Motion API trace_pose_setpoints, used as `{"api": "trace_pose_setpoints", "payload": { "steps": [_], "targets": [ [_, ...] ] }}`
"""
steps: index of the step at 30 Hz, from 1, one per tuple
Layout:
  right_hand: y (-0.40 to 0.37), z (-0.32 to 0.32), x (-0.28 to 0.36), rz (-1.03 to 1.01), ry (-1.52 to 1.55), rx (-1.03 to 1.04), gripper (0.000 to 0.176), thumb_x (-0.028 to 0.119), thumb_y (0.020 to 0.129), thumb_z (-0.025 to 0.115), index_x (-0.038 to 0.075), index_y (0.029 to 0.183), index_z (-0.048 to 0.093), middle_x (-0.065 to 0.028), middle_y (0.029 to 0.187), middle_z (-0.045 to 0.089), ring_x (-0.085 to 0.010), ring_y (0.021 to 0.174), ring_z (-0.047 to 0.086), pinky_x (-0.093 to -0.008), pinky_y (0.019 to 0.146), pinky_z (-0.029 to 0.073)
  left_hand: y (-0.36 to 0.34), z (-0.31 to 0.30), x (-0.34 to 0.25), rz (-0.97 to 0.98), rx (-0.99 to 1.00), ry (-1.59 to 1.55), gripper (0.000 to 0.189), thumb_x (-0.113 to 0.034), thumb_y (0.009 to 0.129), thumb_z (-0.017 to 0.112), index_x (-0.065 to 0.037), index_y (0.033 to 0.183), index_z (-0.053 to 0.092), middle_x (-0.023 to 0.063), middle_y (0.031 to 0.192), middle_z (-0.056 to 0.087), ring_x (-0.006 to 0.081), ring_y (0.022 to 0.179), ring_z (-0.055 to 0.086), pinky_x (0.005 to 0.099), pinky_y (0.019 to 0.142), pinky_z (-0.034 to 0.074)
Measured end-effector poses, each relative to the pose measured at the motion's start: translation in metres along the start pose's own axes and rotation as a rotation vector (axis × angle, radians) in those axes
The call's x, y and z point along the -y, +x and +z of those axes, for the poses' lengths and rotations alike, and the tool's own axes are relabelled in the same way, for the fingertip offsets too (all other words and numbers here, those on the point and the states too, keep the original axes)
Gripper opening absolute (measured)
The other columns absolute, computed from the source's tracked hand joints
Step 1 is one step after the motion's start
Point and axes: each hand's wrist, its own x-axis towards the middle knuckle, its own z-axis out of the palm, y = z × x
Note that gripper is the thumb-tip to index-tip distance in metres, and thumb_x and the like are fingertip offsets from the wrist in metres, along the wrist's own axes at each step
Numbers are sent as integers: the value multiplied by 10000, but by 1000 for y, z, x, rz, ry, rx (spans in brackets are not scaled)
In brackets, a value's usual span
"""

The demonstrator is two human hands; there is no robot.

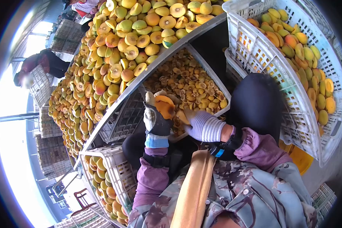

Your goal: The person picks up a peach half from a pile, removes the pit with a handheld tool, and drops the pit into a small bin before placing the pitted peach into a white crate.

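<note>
My left hand (155, 118), in a grey and white glove, grips an orange fruit half (165, 106) with its hollow facing right. Close beside it on the right, my right hand (201, 124) wears a striped glove, its fingers closed on a small brownish piece (182, 117) whose kind I cannot make out. Both hands are over the near side of a white crate (215, 83) that holds many small fruit scraps (195, 85). Beyond the hands, halved fruit (131, 53) is heaped on a metal-edged table (119, 99).
At the right stands a white crate (254, 42) of fruit pieces; another fruit crate (116, 167) is at the lower left. My knee (256, 102) sits between the scraps and the right crate. A person (45, 62) bends over a crate at the far left, near stacked crates (51, 152).
</note>
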Motion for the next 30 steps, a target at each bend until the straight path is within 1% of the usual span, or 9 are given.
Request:
{"api": "trace_pose_setpoints", "payload": {
  "steps": [2, 6, 8, 10, 20, 22, 23, 26, 30],
  "targets": [
    [-2, 0, -3, -67, 269, 268, 322, 276, 865, 563, 4, 1033, 525, -246, 824, 637, -412, 811, 635, -481, 690, 502, -7, -4, -21, -424, 194, -595, 548, -444, 917, 588, -7, 1229, 483, 140, 1070, 627, 245, 916, 643, 362, 795, 541],
    [-2, -4, 4, -144, 288, 499, 340, 278, 870, 557, 7, 1077, 551, -243, 886, 636, -414, 866, 624, -462, 749, 499, -7, 11, -19, -358, 86, -536, 725, -635, 894, 478, -2, 1246, 472, 148, 1060, 626, 261, 897, 648, 382, 805, 547],
    [-4, -6, 3, -168, 338, 436, 352, 292, 875, 558, 9, 1085, 556, -243, 898, 635, -407, 882, 624, -445, 751, 504, -5, 15, -19, -292, 79, -566, 751, -663, 882, 462, -6, 1245, 479, 147, 1060, 624, 252, 912, 642, 379, 820, 545],
    [-3, 10, -4, -199, 501, -23, 374, 325, 877, 559, 13, 1082, 557, -237, 886, 639, -415, 860, 628, -449, 726, 511, -8, 17, -23, -259, 89, -529, 781, -696, 869, 434, -9, 1236, 488, 140, 1072, 622, 237, 929, 632, 376, 839, 539],
    [-11, -5, -2, 47, -221, 113, 329, 231, 840, 602, -7, 1038, 491, -182, 706, 633, -370, 686, 648, -474, 595, 502, -8, 2, -7, -83, 134, -369, 621, -574, 960, 369, -22, 1213, 499, 101, 1018, 626, 207, 964, 613, 323, 870, 526],
    [-5, -8, 1, -49, -253, -179, 288, 154, 835, 574, -20, 1055, 508, -162, 674, 631, -357, 646, 649, -464, 542, 495, -8, 2, -5, -78, 163, -132, 474, -416, 1015, 383, -9, 1236, 486, 98, 1058, 629, 203, 976, 620, 324, 862, 527],
    [-4, -7, -3, -122, -304, -293, 315, 129, 821, 579, -22, 1088, 506, -157, 658, 621, -340, 625, 645, -450, 517, 487, -12, 1, -1, 406, 134, 525, 336, -214, 990, 490, -2, 1251, 481, 120, 1102, 632, 225, 987, 637, 328, 856, 527],
    [1, -2, -12, -106, -364, -338, 337, 121, 827, 567, -21, 1126, 502, -146, 660, 626, -331, 612, 643, -443, 509, 488, -31, 14, -34, 283, 133, 564, 394, -33, 896, 559, -75, 1283, 502, 142, 1115, 625, 221, 1026, 621, 311, 873, 508],
    [7, 5, -15, -125, -462, -360, 352, 135, 814, 584, -11, 1122, 495, -113, 642, 610, -314, 573, 623, -427, 485, 465, -31, 20, -24, 312, 92, 359, 379, -309, 994, 487, -41, 1257, 540, 92, 1087, 632, 171, 979, 616, 275, 830, 493]
  ]
}}
